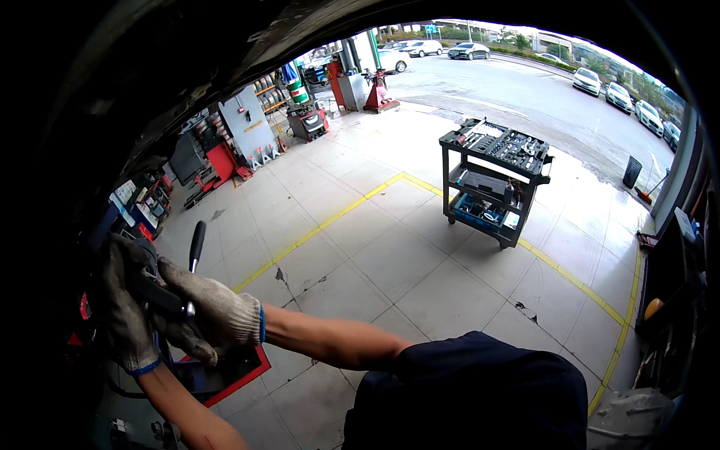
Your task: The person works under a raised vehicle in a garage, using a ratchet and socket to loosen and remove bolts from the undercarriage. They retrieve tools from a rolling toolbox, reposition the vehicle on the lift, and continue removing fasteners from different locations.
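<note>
Both my hands wear grey knit gloves with blue cuffs and are close together at the left, under a dark overhead mass. My left hand [126, 311] is closed against a dark tool with a black handle [159, 295], with its fingers partly in shadow. From the right, my right hand [206, 304] reaches across, thumb above and fingers below, closed about the same tool near a bit of chrome. A second black grip [197, 244] on a chrome shaft sticks up behind my right hand. Whether the two grips belong to one tool is hidden by the glove.
A black tool cart [491, 180] with open socket trays stands on the tiled floor inside a yellow line [360, 201]. Below my hands is a red-edged box [238, 382]. Red jacks and machines [307, 124] line the far left; parked cars [469, 51] are outside.
</note>
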Demonstrator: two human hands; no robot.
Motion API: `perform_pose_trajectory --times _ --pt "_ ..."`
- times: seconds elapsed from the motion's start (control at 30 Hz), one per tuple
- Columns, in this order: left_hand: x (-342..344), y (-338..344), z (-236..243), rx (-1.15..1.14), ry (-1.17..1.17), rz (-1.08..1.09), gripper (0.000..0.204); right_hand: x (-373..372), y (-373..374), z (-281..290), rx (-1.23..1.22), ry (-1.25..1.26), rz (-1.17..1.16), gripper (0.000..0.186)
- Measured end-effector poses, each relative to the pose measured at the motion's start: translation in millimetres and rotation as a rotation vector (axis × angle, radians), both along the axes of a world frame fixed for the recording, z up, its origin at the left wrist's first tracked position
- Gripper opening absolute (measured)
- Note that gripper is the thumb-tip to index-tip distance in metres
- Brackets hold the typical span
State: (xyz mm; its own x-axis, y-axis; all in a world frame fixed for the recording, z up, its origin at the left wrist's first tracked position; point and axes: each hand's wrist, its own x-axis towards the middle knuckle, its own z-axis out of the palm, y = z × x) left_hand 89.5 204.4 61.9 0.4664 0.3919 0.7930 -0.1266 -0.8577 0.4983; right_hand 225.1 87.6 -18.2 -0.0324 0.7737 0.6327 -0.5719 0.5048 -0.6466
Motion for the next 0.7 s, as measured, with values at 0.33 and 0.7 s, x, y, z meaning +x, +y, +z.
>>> perform_pose_trajectory --times 0.33,0.7 --pt "19 -45 11 0.038 -0.038 -0.133 0.053 2 1 -5 0.175 -0.289 -0.521 0.049" --pt "13 -35 -1 0.139 -0.084 0.029 0.038 -21 10 3 0.11 0.11 -0.58 0.032"
